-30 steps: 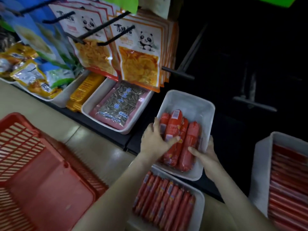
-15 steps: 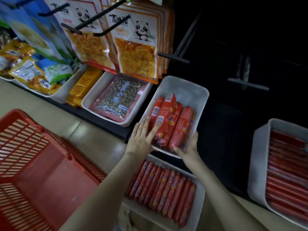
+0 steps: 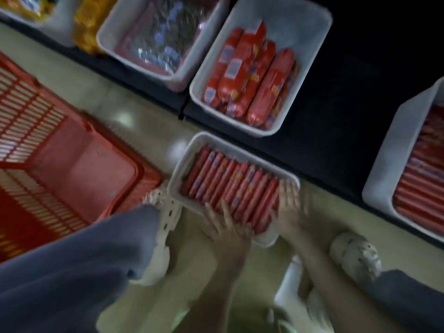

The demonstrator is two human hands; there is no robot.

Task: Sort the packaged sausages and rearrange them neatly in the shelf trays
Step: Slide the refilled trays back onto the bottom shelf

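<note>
A white tray [image 3: 185,162] of several thin red sausages [image 3: 230,186] rests on the floor in front of the shelf. My left hand [image 3: 225,227] lies on the tray's near end with fingers spread over the sausages. My right hand [image 3: 289,205] holds the tray's right near corner; motion blur hides the exact grip. On the dark shelf above stands another white tray [image 3: 302,27] holding thick red sausages [image 3: 249,75]. A third tray [image 3: 394,150] of thin red sausages sits on the shelf at the right.
A red plastic basket [image 3: 72,169] stands on the floor at the left, touching the floor tray's corner. A tray with a seed packet [image 3: 153,37] sits left of the thick sausages. My knees and pale shoes [image 3: 355,255] flank the floor tray.
Both hands left the shelf tray of thick sausages and came down onto the floor tray of thin sausages. The view has tilted sharply downward.
</note>
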